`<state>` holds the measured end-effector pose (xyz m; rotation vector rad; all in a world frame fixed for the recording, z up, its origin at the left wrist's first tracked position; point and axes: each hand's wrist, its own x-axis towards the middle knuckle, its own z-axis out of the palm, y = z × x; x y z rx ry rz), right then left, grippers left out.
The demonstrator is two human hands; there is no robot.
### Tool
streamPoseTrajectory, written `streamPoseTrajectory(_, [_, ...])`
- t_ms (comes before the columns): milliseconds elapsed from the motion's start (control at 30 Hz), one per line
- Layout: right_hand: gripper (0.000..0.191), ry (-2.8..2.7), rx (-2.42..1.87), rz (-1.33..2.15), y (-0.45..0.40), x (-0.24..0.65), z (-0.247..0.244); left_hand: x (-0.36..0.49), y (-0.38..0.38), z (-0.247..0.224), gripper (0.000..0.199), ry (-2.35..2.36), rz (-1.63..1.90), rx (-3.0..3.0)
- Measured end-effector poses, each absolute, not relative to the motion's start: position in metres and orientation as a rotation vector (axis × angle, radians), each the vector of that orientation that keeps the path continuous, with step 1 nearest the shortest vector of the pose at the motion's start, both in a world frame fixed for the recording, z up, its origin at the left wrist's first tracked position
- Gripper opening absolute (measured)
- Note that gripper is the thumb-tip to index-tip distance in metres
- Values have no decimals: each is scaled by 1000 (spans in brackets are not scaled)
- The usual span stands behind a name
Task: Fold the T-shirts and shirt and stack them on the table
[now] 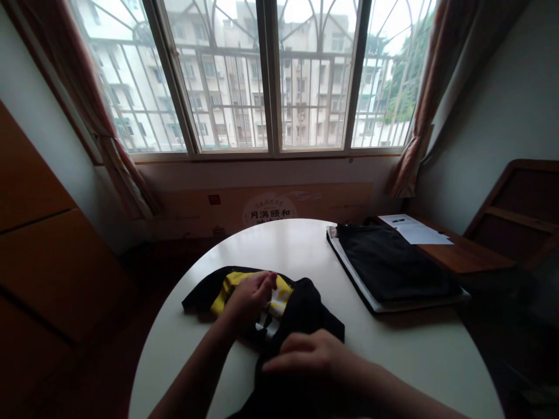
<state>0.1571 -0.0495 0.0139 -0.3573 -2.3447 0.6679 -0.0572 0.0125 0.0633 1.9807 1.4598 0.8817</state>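
A black garment (312, 305) with a yellow and white print lies bunched on the round white table (196, 361), part of it running down towards me at the bottom edge. Over the yellow print is my left hand (251, 297), its fingers curled together on the cloth. My right hand (314, 355) is closer to me, with bent fingers closed on the black fabric. Its fingertips are partly lost in the dark cloth. Folds hide much of the garment's shape.
At the table's right lies a stack of folded clothes (393, 262), black on top with white beneath. Beyond it stand a brown wooden surface with a white paper (414, 228) and a chair (515, 209). A printed cardboard panel (196, 209) leans below the window.
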Motion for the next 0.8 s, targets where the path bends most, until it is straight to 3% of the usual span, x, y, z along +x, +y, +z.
streamPoseTrajectory(67, [40,-2573,-214,597,-58,144,2,-48,8,60,59,1408,652,2032])
streamPoseTrajectory(167, [36,-2625,-182,617,-59,140,-5,-42,0,62,50,1491,384,2171])
streamPoseTrajectory(233, [34,-2597,-162,682,-57,141,-3,-38,-7,67,46,1540,311,2213])
streamPoseTrajectory(400, [27,-2561,-36,738,-54,139,8,-26,-28,79,58,1421,313,2277])
streamPoseTrajectory(500, [26,-2579,-24,723,-56,138,11,-21,-35,79,30,1374,287,2366])
streamPoseTrajectory(567, [26,-2586,-35,679,-58,141,13,-22,-33,77,14,1437,340,2359])
streamPoseTrajectory(800, [23,-2341,-264,509,-55,157,39,-40,-8,78,16,1358,976,1631])
